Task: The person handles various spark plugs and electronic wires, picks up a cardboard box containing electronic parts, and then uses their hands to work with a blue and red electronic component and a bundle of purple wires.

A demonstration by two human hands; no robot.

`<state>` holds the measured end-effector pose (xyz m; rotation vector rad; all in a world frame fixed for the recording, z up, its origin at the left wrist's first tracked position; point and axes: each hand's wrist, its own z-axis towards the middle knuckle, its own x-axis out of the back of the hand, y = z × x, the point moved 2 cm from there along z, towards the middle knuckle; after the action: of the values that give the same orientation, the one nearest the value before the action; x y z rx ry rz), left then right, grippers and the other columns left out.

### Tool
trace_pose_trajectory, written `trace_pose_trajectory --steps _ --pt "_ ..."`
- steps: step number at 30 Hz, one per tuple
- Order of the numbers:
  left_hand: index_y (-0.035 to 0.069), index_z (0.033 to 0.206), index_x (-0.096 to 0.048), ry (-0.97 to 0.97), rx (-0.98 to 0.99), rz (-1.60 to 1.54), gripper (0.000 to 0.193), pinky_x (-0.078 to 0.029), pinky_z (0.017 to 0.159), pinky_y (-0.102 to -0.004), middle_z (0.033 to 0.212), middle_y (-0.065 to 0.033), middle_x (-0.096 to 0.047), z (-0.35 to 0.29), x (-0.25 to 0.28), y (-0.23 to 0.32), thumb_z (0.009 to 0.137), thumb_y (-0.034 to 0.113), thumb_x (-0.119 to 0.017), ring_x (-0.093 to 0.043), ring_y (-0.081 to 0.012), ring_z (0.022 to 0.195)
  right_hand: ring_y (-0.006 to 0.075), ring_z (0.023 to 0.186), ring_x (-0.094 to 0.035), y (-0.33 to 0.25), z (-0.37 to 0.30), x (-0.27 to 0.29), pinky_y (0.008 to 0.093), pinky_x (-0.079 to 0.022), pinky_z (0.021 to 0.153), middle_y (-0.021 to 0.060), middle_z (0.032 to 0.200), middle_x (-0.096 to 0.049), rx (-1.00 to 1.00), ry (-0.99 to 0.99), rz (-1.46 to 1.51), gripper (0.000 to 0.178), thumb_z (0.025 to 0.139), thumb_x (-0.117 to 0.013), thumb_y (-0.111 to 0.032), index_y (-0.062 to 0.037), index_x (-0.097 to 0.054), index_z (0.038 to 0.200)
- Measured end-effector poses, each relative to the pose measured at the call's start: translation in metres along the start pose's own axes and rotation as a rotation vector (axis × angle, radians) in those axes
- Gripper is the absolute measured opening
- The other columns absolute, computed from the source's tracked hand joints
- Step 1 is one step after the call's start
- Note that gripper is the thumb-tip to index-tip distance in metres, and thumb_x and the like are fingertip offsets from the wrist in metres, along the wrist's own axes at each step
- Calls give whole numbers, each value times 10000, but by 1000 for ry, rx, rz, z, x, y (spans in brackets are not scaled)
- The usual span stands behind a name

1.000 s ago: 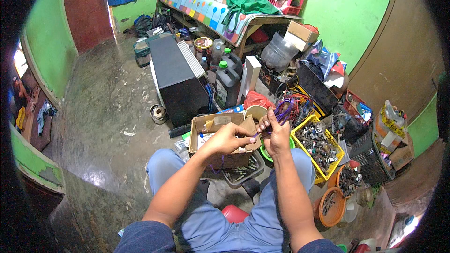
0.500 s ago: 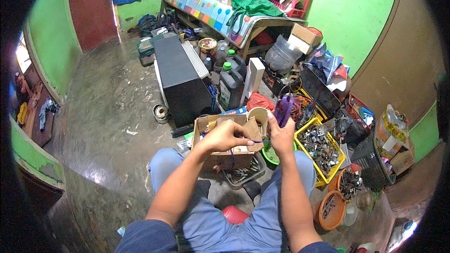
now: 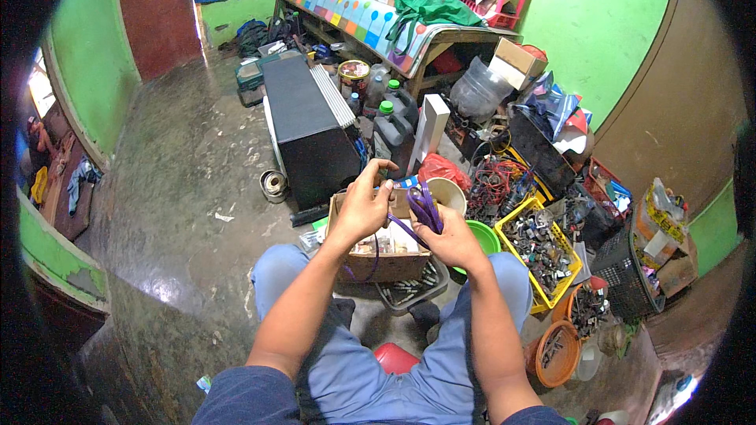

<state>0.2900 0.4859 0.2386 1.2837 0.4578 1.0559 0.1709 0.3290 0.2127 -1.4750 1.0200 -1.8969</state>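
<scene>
Left hand: the left hand [image 3: 364,208] is up in front of the person, over the cardboard box [image 3: 376,256]. Its fingers are curled and pinched shut on one end of the purple cord [image 3: 424,208].

Right hand: the right hand [image 3: 449,240] is just beside the left one. It is closed around the looped part of the purple cord, and the loops stick up above its fingers.

Purple cord: it runs between the two hands, in the air above the box. A thin end hangs down in front of the box.

Box: the cardboard box sits on the floor between the person's knees. It has small things inside, too small to tell apart.

Around it: a grey tray [image 3: 409,293] of metal bits lies just in front of the box. A green bowl [image 3: 482,237] and a yellow crate [image 3: 543,248] full of metal parts are on the right. A big black speaker box [image 3: 309,129] stands behind.

Step now: it looks like the person is winding the cord into loops, one hand feeding and one hand holding the bundle.

Next move: I think the left hand needs to bring the loose end around the loops, while the right hand keeps the bundle tight so it does not fall apart.
</scene>
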Motion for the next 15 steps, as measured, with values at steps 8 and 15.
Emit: trace_pose_trajectory --steps 8,15 --pt "39 1163 -565 62 105 -79 205 -497 691 -325 852 -82 -627 -4 0 4 966 72 -520 -603 -143 768 288 896 -679 -27 -6 -3 410 -508 827 190 980 -693 93 -164 -13 437 844 -758 -284 -11 -634 1162" --pt "44 1165 -606 -3 1 -26 259 -519 654 -299 918 -101 -662 0 -5 -9 984 228 -579 -633 -129 767 329 886 -685 -18 -8 -5 438 -502 801 205 930 -699 -6 -245 -55 347 822 -761 -204 -11 -653 1090"
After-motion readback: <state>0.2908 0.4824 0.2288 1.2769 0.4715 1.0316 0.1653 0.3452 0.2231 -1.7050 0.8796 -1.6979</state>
